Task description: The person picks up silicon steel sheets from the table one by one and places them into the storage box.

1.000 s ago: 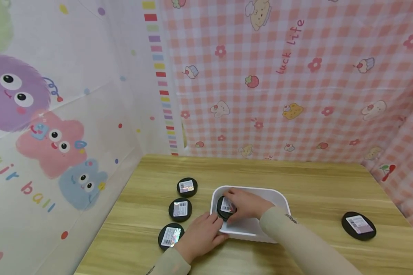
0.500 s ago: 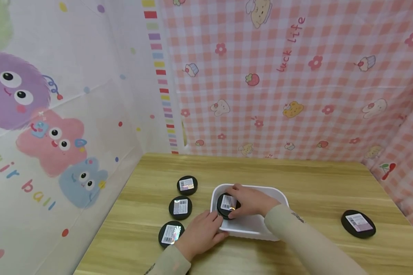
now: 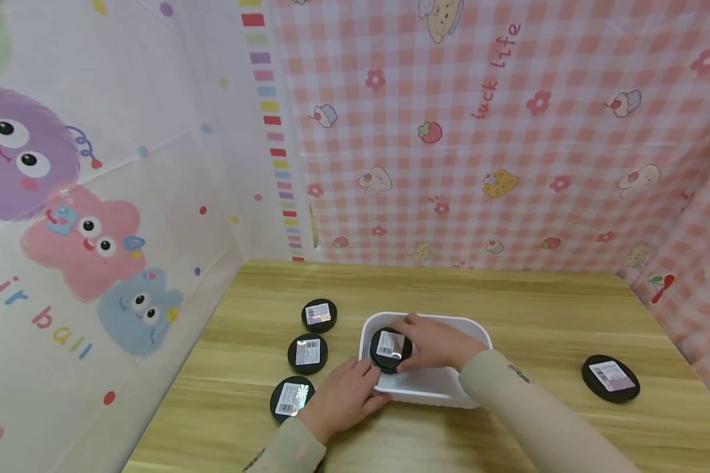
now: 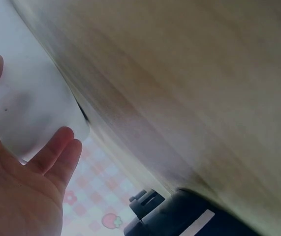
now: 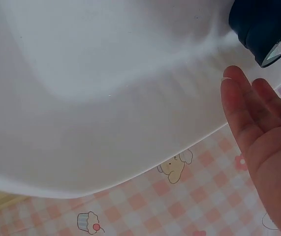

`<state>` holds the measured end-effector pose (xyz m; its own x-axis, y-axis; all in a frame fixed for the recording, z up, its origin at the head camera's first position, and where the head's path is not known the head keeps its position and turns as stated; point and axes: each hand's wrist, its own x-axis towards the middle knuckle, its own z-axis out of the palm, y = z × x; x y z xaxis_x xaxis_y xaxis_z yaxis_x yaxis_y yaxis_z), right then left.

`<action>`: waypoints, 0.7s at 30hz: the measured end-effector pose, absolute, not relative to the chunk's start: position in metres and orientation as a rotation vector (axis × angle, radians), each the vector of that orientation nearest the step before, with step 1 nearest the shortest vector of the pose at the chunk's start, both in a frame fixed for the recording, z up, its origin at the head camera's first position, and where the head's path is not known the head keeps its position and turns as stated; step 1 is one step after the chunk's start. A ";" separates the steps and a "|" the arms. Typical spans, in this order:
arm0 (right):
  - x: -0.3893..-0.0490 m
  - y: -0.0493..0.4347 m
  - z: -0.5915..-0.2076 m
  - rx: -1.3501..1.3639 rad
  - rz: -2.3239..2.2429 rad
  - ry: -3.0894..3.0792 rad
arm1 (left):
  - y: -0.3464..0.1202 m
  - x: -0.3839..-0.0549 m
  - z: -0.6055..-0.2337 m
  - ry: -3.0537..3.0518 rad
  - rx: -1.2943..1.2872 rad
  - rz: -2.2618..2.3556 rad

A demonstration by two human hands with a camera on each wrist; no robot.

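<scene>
Black round labelled disc (image 3: 390,344) sits inside the left end of the white plastic box (image 3: 426,378), lower centre of frame, immediately left of the right hand (image 3: 439,342); relaxed fingers beside it, apparently released. Left hand (image 3: 343,397), fingers fairly straight, touches box's lower-left corner.

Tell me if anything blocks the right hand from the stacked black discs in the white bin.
Nothing visible does: the right hand reaches into the white bin, its fingers beside the stacked black discs.
</scene>
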<state>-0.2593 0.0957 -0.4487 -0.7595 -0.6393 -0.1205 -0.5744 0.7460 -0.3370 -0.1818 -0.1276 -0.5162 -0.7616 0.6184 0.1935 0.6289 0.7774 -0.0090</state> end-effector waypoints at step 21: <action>-0.258 0.101 -0.451 -1.008 -0.326 2.752 | -0.125 -0.180 -0.514 -2.773 -0.983 -0.083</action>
